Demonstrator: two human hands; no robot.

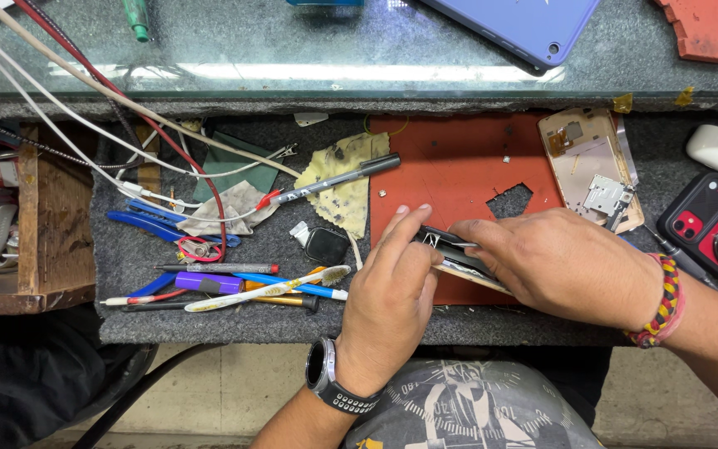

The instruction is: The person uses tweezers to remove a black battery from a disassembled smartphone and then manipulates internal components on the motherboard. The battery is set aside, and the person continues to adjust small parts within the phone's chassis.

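My left hand [388,303], with a watch on its wrist, pinches the near end of a thin black phone part [459,249] that lies on edge over a red work mat [459,162]. My right hand [558,262], with a braided band on its wrist, covers the part's other end. Its fingers press a thin metal tool [450,244] against the part. Most of the part is hidden under both hands.
A gold phone frame [592,166] lies right of the mat, a red-cased phone [716,233] beyond it. Pens, a toothbrush [268,289], blue tweezers [159,223], a stained cloth [342,183] and cables lie left. A wooden box [51,216] stands far left, a blue tablet [517,25] on the glass shelf.
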